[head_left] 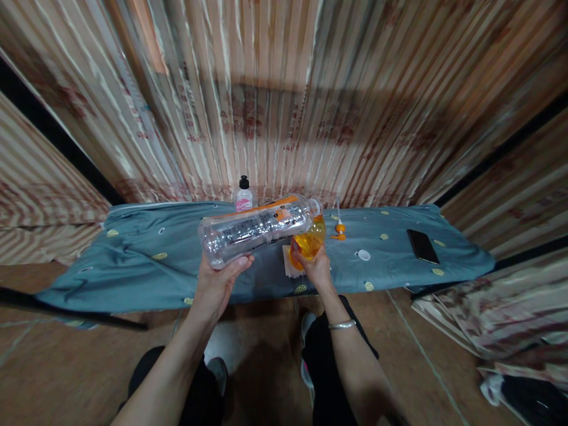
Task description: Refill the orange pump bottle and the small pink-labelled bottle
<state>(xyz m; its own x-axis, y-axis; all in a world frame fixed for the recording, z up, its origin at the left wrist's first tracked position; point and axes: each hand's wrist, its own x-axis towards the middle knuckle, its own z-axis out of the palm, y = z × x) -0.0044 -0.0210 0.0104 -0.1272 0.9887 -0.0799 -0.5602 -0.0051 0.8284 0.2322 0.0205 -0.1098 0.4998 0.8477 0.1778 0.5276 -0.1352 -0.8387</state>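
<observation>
My left hand [222,281] grips a large clear plastic bottle [248,231] near its base. The bottle is tilted nearly level, its uncapped mouth pointing right, and only a little clear liquid seems to show near its base. Below that mouth, my right hand [316,266] is wrapped round an orange bottle [310,236] that looks see-through. The clear bottle's neck hides the orange bottle's top, so I cannot tell whether the two touch. Behind them lies an orange pump head [339,229] with a thin tube. A paper or tissue [290,266] shows beneath the orange bottle.
A blue-green cloth [142,260] covers the narrow table. On it stand a black-capped bottle [244,195] with a pink label, a white round cap [364,255] and a black phone [422,246]. Striped curtains [284,118] hang behind, with dark poles at both sides.
</observation>
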